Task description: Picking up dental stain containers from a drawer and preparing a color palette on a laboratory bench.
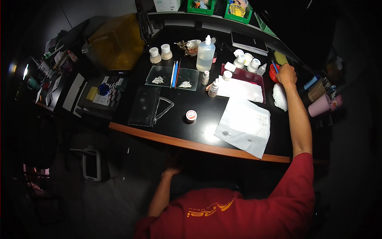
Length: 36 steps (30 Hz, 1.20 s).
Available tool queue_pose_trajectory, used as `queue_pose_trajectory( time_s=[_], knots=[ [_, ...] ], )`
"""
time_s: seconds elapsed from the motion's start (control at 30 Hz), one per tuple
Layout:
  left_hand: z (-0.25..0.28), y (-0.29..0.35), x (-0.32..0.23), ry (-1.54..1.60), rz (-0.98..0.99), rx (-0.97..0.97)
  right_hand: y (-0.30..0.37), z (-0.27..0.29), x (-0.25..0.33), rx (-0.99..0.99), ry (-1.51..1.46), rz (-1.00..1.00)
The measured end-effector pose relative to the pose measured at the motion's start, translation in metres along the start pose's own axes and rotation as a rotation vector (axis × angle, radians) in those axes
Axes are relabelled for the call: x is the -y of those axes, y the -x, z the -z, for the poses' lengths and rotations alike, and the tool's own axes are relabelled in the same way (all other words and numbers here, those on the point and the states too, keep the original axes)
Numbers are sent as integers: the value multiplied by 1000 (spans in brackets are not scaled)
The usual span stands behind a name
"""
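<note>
Your dark red shirt (242,215) filled the lower edge, with your bare right forearm (299,123) stretched over the black table (167,131). Your right hand (286,75) was at the red cup (273,74), its fingers bent together by the rim; whether they gripped the cup or the slim blue tool (274,66) standing in it, you could not tell from this view. That cup sat at the table's far right, just beyond a white wrapped bundle (280,96). Your left hand (174,162) was in shadow below the table's front edge, too dark to tell wide from narrow.

Left of centre at the back, you had a clear squeeze bottle (205,59) partly filled with see-through liquid. Two white-capped jars (166,52) farther left held something pale. Near the white cloth (238,89) stood a small dropper bottle (213,88), its contents unclear. By itself toward the front sat a low jar (191,116), its lid closed. On the shelf, one green bin (201,9) held mixed small things and the other green bin (238,16) something yellow.
</note>
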<state>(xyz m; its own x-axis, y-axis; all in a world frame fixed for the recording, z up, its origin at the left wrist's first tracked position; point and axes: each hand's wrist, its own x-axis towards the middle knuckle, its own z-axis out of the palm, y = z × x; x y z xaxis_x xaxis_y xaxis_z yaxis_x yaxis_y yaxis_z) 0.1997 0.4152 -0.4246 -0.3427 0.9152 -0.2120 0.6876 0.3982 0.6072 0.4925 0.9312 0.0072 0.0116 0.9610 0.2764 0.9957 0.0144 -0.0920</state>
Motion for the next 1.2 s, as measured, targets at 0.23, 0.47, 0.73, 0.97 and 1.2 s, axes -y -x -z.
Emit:
queue_pose_trajectory(
  time_s=[0.23,0.47,0.73,0.97,1.2],
  knots=[
    [6,-3,0,-18,-63,29,5,11,15,18,11,63],
    [-8,-10,8,-118,-130,-24,-12,50,-32,51,-177,96],
    [11,-7,-10,-134,-109,3,6,30,-44,44,-144,114],
    [50,15,-55,-185,-184,64,3,16,-39,82,-193,30],
    [205,59,-210,212,-352,627,22,32,-77,140,-554,57]
  ],
)
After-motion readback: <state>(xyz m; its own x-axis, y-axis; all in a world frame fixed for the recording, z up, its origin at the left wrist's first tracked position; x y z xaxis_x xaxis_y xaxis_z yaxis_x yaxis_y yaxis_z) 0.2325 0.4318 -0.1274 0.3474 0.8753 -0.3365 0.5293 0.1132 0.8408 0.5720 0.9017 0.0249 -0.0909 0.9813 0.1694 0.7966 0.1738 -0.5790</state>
